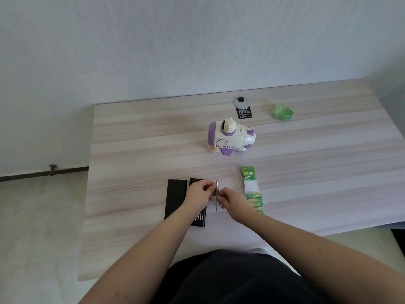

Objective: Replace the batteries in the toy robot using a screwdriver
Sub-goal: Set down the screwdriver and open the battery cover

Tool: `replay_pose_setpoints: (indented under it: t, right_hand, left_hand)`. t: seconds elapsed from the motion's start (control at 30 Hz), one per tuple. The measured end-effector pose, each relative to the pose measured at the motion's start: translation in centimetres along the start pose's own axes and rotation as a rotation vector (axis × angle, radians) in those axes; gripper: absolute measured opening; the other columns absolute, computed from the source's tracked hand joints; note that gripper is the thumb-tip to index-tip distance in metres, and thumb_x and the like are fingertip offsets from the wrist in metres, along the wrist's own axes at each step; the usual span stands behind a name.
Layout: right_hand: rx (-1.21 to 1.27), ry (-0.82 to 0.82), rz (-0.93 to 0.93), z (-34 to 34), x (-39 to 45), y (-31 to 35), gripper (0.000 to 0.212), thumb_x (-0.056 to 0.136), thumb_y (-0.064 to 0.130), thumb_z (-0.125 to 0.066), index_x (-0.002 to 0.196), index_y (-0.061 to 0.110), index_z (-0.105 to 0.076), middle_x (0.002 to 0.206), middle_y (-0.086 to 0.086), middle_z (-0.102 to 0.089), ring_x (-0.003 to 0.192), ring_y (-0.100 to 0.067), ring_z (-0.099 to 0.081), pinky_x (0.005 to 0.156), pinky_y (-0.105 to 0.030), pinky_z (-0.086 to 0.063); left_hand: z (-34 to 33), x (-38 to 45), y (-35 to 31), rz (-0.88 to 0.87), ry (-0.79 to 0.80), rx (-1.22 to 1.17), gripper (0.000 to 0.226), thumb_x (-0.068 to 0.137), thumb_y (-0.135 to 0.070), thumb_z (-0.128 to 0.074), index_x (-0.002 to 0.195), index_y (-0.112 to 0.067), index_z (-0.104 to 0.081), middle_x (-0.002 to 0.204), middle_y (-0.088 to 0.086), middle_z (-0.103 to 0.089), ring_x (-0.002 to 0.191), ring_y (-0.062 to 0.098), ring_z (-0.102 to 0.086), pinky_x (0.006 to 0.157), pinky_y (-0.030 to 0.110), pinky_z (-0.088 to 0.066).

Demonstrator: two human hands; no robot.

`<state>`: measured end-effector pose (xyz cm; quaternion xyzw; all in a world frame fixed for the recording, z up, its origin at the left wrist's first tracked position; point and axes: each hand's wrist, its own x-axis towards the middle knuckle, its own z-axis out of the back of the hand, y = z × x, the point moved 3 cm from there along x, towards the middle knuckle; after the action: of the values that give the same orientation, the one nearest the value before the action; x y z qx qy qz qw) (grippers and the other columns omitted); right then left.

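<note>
A white and purple toy robot (pixel 230 137) stands upright in the middle of the wooden table (pixel 135 137). Nearer to me, my right hand (pixel 233 201) grips a thin grey screwdriver (pixel 216 185) by its shaft, tip pointing away from me. My left hand (pixel 198 194) pinches the screwdriver near its upper end. Under my left hand lies an open black bit case (pixel 200 220) with several bits showing, its black lid (pixel 175 197) beside it on the left. A green pack of batteries (pixel 252 189) lies just right of my right hand.
A crumpled green wrapper (pixel 282 111) lies at the far right of the table. A round grey cable cover (pixel 241 101) and a black label (pixel 244 113) sit behind the robot. The wall runs along the table's far edge. A dark pipe (pixel 43 171) runs at the left.
</note>
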<state>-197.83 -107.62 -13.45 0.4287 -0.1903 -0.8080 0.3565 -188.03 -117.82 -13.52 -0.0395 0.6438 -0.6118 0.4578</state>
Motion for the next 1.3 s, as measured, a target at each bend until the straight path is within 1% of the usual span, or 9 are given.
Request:
replay_pose_setpoints:
  t: [0.2, 0.3, 0.4, 0.5, 0.57, 0.7, 0.9, 1.03, 1.3]
  right_hand:
    - [-0.02, 0.008, -0.039, 0.1, 0.2, -0.3, 0.015, 0.097, 0.034, -0.05, 0.095, 0.021, -0.059, 0.079, 0.005, -0.066, 0.079, -0.017, -0.064, 0.074, -0.029, -0.05]
    - [-0.066, 0.018, -0.078, 0.2, 0.4, -0.5, 0.021, 0.097, 0.034, -0.048, 0.1, 0.017, -0.061, 0.081, 0.002, -0.068, 0.08, -0.018, -0.063, 0.071, -0.029, -0.049]
    - [-0.119, 0.023, -0.117, 0.1, 0.7, -0.7, 0.022, 0.097, 0.032, -0.047, 0.098, 0.015, -0.061, 0.085, -0.002, -0.07, 0.079, -0.02, -0.064, 0.071, -0.033, -0.054]
    - [-0.181, 0.022, -0.147, 0.1, 1.0, -0.7, 0.022, 0.094, 0.03, -0.048, 0.096, 0.012, -0.061, 0.087, -0.005, -0.07, 0.08, -0.02, -0.06, 0.073, -0.033, -0.052]
    - [-0.215, 0.028, -0.156, 0.1, 1.2, -0.5, 0.024, 0.093, 0.03, -0.048, 0.096, 0.01, -0.061, 0.088, -0.007, -0.069, 0.082, -0.022, -0.061, 0.073, -0.033, -0.052]
    - [-0.293, 0.043, -0.153, 0.0, 1.6, 0.0, 0.023, 0.093, 0.029, -0.047, 0.096, 0.01, -0.06, 0.091, -0.01, -0.068, 0.086, -0.029, -0.063, 0.07, -0.032, -0.049]
    - [-0.309, 0.03, -0.135, -0.1, 1.7, 0.1, 0.024, 0.094, 0.03, -0.046, 0.095, 0.009, -0.059, 0.093, -0.012, -0.068, 0.087, -0.031, -0.063, 0.066, -0.03, -0.044]
    - [-0.311, 0.033, -0.128, -0.1, 1.6, 0.2, 0.024, 0.094, 0.03, -0.046, 0.095, 0.01, -0.058, 0.093, -0.012, -0.068, 0.087, -0.031, -0.063, 0.067, -0.031, -0.045]
    - [-0.33, 0.032, -0.119, -0.1, 1.4, 0.4, 0.024, 0.095, 0.032, -0.045, 0.094, 0.011, -0.057, 0.092, -0.011, -0.067, 0.085, -0.03, -0.063, 0.067, -0.031, -0.045]
  left_hand:
    - [-0.5, 0.8, 0.8, -0.006, -0.075, 0.113, 0.009, 0.094, -0.019, -0.06, 0.09, -0.018, -0.067, 0.081, -0.004, -0.068, 0.077, 0.014, -0.066, 0.076, 0.031, -0.055]
    - [-0.7, 0.7, 0.7, -0.097, -0.125, 0.329, 0.014, 0.095, -0.019, -0.057, 0.083, -0.015, -0.064, 0.077, -0.003, -0.063, 0.073, 0.012, -0.058, 0.069, 0.025, -0.047]
    - [-1.1, 0.4, 0.8, -0.206, -0.131, 0.579, 0.016, 0.095, -0.015, -0.052, 0.082, -0.011, -0.059, 0.08, 0.001, -0.056, 0.073, 0.016, -0.05, 0.065, 0.031, -0.041]
    - [-1.5, 0.4, 1.5, -0.32, -0.108, 0.862, 0.009, 0.095, -0.014, -0.05, 0.094, -0.011, -0.059, 0.092, 0.003, -0.051, 0.085, 0.018, -0.048, 0.07, 0.027, -0.038]
    - [-1.4, 0.4, 1.9, -0.334, -0.131, 0.946, 0.008, 0.095, -0.014, -0.053, 0.099, -0.013, -0.059, 0.098, 0.003, -0.051, 0.089, 0.018, -0.048, 0.073, 0.027, -0.042]
    - [-1.0, 0.5, 2.0, -0.336, -0.174, 1.024, 0.011, 0.095, -0.017, -0.052, 0.101, -0.013, -0.059, 0.102, 0.004, -0.054, 0.09, 0.017, -0.05, 0.075, 0.027, -0.045]
    - [-0.5, 1.0, 1.8, -0.315, -0.23, 1.005, 0.017, 0.095, -0.022, -0.05, 0.096, -0.008, -0.059, 0.099, 0.009, -0.055, 0.091, 0.024, -0.054, 0.074, 0.034, -0.047]
    - [-0.3, 1.1, 2.1, -0.333, -0.206, 0.983, 0.017, 0.096, -0.024, -0.049, 0.099, -0.01, -0.057, 0.103, 0.007, -0.053, 0.096, 0.022, -0.05, 0.079, 0.032, -0.046]
    - [-0.1, 0.7, 2.3, -0.395, -0.173, 0.96, 0.014, 0.095, -0.022, -0.052, 0.098, -0.01, -0.06, 0.102, 0.005, -0.053, 0.095, 0.02, -0.05, 0.078, 0.029, -0.045]
